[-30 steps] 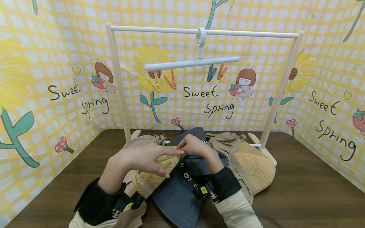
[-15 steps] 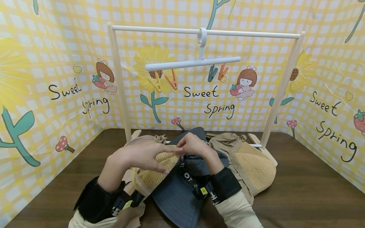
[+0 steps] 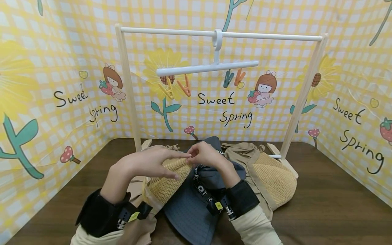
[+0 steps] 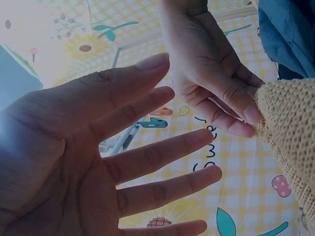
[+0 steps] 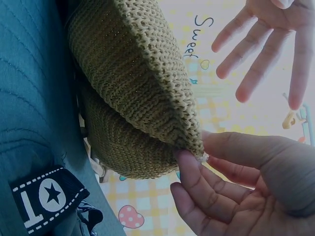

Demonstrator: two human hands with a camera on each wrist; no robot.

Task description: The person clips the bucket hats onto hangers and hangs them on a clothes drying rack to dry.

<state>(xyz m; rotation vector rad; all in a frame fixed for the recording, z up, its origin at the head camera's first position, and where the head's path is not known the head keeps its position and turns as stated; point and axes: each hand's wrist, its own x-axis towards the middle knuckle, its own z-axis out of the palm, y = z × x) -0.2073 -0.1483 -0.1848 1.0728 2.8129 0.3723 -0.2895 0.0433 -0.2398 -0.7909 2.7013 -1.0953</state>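
Observation:
My right hand (image 3: 204, 156) pinches the tip of a yellow woven hat (image 3: 171, 180) between thumb and fingers; in the right wrist view the pinched edge of the knit hat (image 5: 147, 73) shows clearly. My left hand (image 3: 147, 163) hovers over that hat in the head view, its fingers straight. The left wrist view shows the left hand (image 4: 118, 152) spread with nothing in it, apart from the right hand (image 4: 211, 73). Beneath and beside the woven hat lies a dark blue hat (image 3: 190, 214) with a black lettered strap (image 3: 202, 190).
Another beige and yellow hat (image 3: 272, 177) lies on the right of the brown table (image 3: 330, 190). Behind stands a rack (image 3: 171, 32) with a white hanger (image 3: 208, 68), from which orange clips (image 3: 185, 86) and a green clip (image 3: 228, 79) hang. A patterned cloth surrounds the table.
My left hand has moved a little to the left, away from the right fingers. My right fingers have shifted slightly left with the pinched hat tip.

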